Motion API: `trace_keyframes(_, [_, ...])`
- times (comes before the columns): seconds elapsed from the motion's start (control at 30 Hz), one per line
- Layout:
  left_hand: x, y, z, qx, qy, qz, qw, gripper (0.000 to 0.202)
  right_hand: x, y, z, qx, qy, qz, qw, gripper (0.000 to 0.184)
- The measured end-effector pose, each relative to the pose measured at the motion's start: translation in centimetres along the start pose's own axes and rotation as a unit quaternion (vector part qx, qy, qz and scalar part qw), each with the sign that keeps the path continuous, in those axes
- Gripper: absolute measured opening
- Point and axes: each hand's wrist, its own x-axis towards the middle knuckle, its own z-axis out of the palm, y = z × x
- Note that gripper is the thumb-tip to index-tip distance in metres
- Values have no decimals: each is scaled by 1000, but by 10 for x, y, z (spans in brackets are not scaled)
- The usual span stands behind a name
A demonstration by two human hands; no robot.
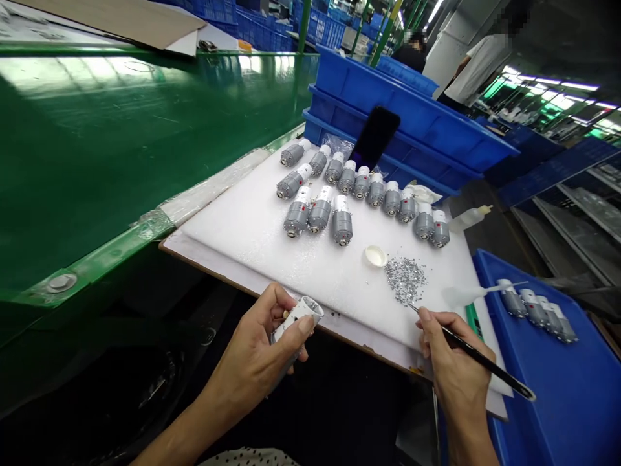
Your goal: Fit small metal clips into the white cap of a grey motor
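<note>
My left hand [259, 346] is closed round a white-and-grey cylindrical part [310, 307], held tilted with its hollow white end up, just off the board's front edge. Fingers cover most of its grey body. In my right hand [453, 349] is a slim black tool [490, 367] with a thin metal tip, gripped like a pen; whether it is tweezers I cannot tell. Its tip reaches the near edge of a pile of tiny metal pieces [405, 279] on the white foam sheet [233, 226]. Beside the pile lies a small white cap [376, 256].
Several similar cylindrical parts [342, 223] stand or lie on the foam. Behind are a dark phone [376, 136] and stacked blue crates [412, 107]. Two squeeze bottles, one a clear bottle [468, 219], lie right. A blue tray [572, 388] holds more parts. Left is a green surface [145, 129].
</note>
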Motion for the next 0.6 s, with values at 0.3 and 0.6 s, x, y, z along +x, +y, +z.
trace_keyframes(0.3, [4,7,13,-116,-49,-78,989,37,14,-3,4,-86,-89,-123,985,24])
trace_keyframes(0.6, [1,16,9,-164,-112,-122,973,38,13,5,5,-80,-99,-171,977,15])
